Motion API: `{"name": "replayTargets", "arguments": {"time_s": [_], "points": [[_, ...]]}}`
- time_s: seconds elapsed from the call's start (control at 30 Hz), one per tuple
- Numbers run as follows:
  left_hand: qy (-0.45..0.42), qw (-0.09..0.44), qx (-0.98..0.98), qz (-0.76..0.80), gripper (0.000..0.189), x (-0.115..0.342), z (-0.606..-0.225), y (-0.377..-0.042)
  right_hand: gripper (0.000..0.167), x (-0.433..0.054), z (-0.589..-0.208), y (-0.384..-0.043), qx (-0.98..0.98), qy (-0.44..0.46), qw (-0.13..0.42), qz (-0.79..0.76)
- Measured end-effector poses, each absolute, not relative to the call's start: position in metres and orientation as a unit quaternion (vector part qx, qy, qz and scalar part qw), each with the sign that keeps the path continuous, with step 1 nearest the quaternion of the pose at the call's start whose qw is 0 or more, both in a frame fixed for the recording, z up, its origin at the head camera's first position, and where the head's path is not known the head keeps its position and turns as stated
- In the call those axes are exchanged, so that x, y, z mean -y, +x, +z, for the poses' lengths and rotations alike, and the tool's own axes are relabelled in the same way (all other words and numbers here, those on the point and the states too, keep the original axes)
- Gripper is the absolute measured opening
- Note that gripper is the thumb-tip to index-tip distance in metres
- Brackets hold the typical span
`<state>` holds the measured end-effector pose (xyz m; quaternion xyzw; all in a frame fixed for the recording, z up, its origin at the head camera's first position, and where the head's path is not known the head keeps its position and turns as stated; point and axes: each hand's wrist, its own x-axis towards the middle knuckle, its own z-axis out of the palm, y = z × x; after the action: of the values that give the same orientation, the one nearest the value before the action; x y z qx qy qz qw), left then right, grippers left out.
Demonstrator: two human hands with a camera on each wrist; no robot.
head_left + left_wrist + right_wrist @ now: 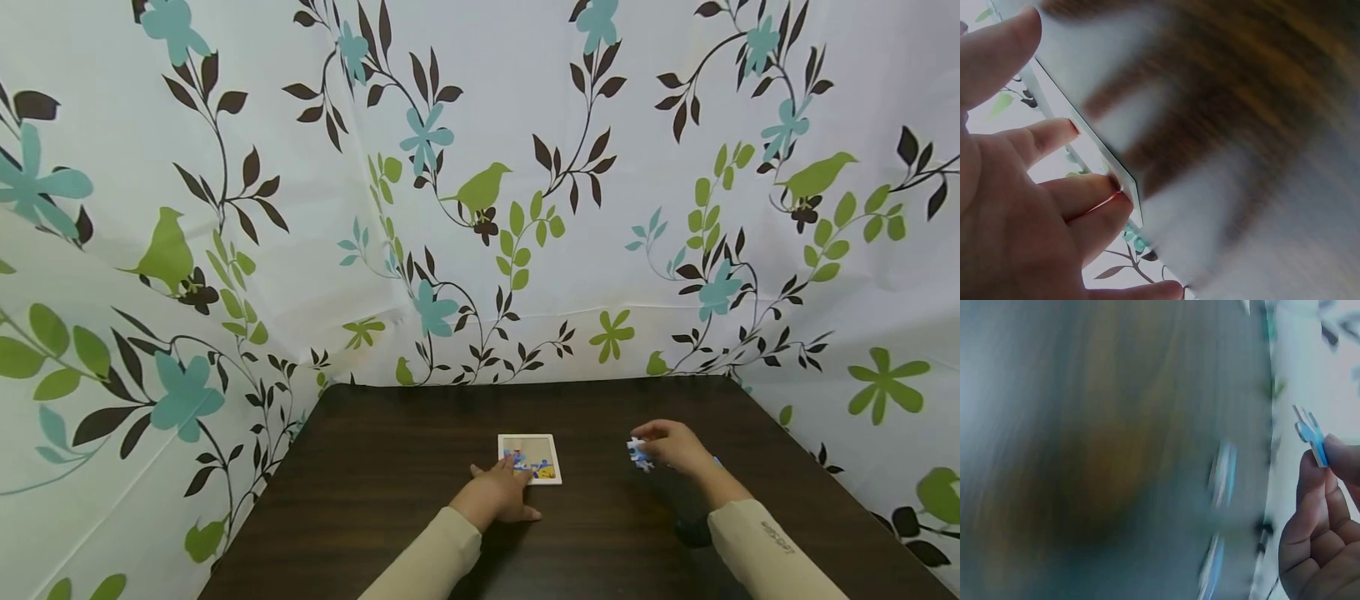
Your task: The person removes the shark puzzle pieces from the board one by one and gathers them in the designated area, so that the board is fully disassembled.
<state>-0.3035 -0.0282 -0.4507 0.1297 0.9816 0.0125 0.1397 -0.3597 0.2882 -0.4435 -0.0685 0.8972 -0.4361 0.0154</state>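
Note:
A small white-framed puzzle tray (551, 443) lies in the middle of the dark wooden table (390, 475), partly filled with blue and yellow pieces. My left hand (501, 492) lies on its near left corner, fingers stretched flat; in the left wrist view my fingertips (1107, 194) press against the tray's edge (1132, 187). To the right, my right hand (675, 446) pinches a blue and white puzzle piece (638, 454) just above the table. The right wrist view shows that puzzle piece (1311, 432) held between curled fingers (1316, 506). Both wrist views are blurred.
A floral curtain (480, 183) with birds and leaves closes in the table on the back, left and right. More loose blue pieces (1222, 481) lie blurred on the table near my right hand. A dark object (692, 532) sits under my right forearm.

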Motion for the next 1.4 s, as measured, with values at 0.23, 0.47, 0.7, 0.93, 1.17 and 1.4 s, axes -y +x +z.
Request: {"name": "replayTargets", "arguments": {"time_s": [0.23, 0.47, 0.7, 0.93, 1.17, 1.4], "points": [[0.127, 0.136, -0.983, 0.004, 0.073, 0.032, -0.459, -0.306, 0.029, -0.354, -0.460, -0.340, -0.922, -0.001, 0.036, -0.384], [0.133, 0.128, -0.983, 0.005, 0.073, 0.031, -0.459, -0.307, 0.025, -0.375, -0.479, -0.333, -0.911, 0.020, 0.061, -0.408], [0.137, 0.129, -0.982, 0.014, 0.072, 0.029, -0.456, -0.305, 0.020, -0.375, -0.480, -0.331, -0.928, 0.013, 0.044, -0.371], [0.138, 0.127, -0.982, 0.014, 0.071, 0.029, -0.454, -0.302, 0.011, -0.371, -0.478, -0.332, -0.945, -0.009, 0.030, -0.326], [0.137, 0.131, -0.982, 0.017, 0.071, 0.030, -0.453, -0.302, 0.008, -0.367, -0.479, -0.334, -0.952, -0.014, 0.020, -0.304], [0.139, 0.128, -0.982, 0.017, 0.071, 0.031, -0.455, -0.302, 0.010, -0.367, -0.477, -0.334, -0.954, -0.016, 0.031, -0.297]]}}
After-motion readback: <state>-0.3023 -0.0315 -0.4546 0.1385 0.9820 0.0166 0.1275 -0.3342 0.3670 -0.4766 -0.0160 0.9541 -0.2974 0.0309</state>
